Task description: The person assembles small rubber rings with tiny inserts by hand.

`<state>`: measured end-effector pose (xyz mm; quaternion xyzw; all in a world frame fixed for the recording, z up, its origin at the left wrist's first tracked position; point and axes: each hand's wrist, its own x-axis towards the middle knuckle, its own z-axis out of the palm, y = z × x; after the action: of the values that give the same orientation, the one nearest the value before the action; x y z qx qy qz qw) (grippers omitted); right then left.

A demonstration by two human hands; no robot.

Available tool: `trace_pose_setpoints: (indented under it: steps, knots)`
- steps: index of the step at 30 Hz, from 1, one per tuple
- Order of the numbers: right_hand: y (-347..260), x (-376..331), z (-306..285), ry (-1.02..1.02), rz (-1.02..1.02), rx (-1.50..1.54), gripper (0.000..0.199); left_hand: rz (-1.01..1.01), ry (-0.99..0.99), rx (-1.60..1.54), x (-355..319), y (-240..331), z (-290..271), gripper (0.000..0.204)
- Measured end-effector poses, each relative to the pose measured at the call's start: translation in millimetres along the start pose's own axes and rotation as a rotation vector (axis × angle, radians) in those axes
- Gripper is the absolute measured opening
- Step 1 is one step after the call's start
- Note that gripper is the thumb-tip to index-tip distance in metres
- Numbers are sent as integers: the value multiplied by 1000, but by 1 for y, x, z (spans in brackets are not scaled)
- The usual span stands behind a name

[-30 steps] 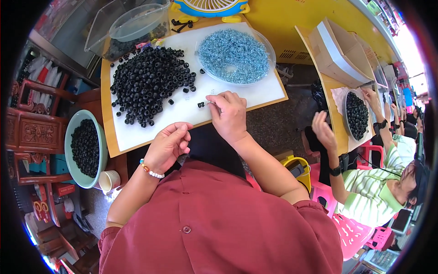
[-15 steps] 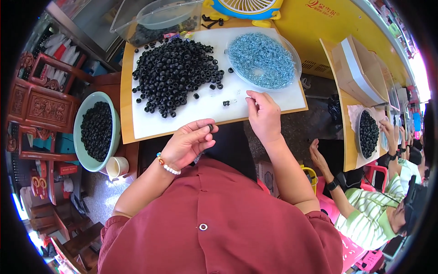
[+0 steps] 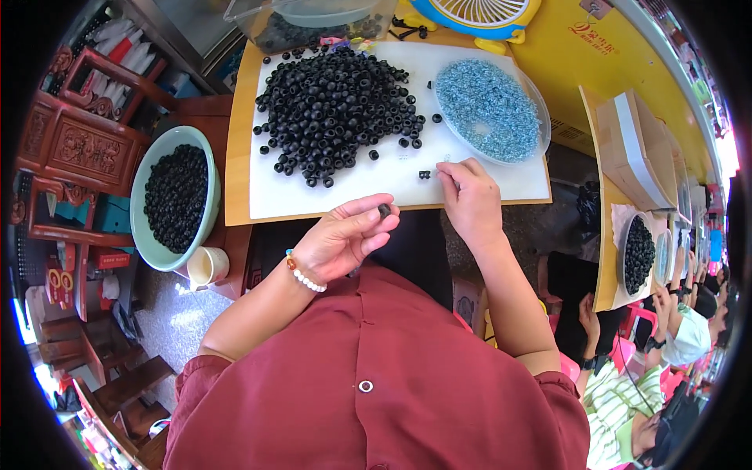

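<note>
A black bead (image 3: 385, 211) is pinched between the thumb and fingertips of my left hand (image 3: 345, 235), just off the near edge of the white board (image 3: 313, 202). My right hand (image 3: 473, 196) is over the board's near right part, thumb and forefinger pressed together; anything between them is too small to make out. Close to those fingertips lies a tiny black cluster (image 3: 424, 175). A large heap of black beads (image 3: 337, 113) covers the board's left part. Beyond my right hand, a round clear tray (image 3: 543, 117) holds small blue translucent beads (image 3: 489, 106).
At left stand a pale green basin (image 3: 213, 184) of dark beads and a white cup (image 3: 208, 266). A clear plastic box (image 3: 313, 31) and a blue-yellow fan (image 3: 478, 16) are at the back. On the right, a person's hand (image 3: 588, 316) is below another table with a cardboard box (image 3: 636, 149).
The view has shifted, so the table sits farther right and slightly higher. My left hand still holds the bead; my right fingertips have closed together. The person at right has lowered out of the frame's middle.
</note>
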<state>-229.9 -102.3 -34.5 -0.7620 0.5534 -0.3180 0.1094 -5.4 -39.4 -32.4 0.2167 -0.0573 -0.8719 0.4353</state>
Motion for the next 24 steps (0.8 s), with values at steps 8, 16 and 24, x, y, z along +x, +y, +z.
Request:
trace_pose_setpoints:
  steps: [8,16,24]
  knots:
    - [-3,-12,-1,-32,338,493,8,22,-114,-55,-4,0,-4,27]
    - [-66,-18,-30,-235,439,1324,12,187,-107,223,-8,-3,10,20]
    - [-78,-25,-31,-108,200,1083,14,234,-120,232,-10,-9,19,23]
